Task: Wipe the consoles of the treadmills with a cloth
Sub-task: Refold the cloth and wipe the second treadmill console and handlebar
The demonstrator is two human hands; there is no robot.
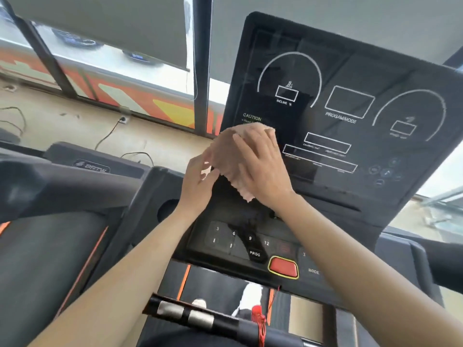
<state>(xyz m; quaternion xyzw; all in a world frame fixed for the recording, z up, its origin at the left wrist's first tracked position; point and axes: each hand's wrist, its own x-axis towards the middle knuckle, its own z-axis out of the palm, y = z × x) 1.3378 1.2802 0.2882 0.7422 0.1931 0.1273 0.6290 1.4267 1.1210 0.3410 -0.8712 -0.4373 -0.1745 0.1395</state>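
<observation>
A black treadmill console (350,78) fills the upper right, with white dial outlines and the words INCLINE and CAUTION. A pale peach cloth (225,151) lies against its lower left corner. My right hand (258,166) lies flat over the cloth with straight fingers, pressing it to the panel. My left hand (198,179) is at the cloth's left edge; its fingers pinch the cloth's edge. Below the hands sits the button panel (240,244) with numbered keys and PROG.
A red stop button (283,267) sits at the panel's front. A handlebar with metal sensors (190,314) and a red cord (260,321) crosses below. A second treadmill (62,186) stands to the left. Cables lie on the floor by the window.
</observation>
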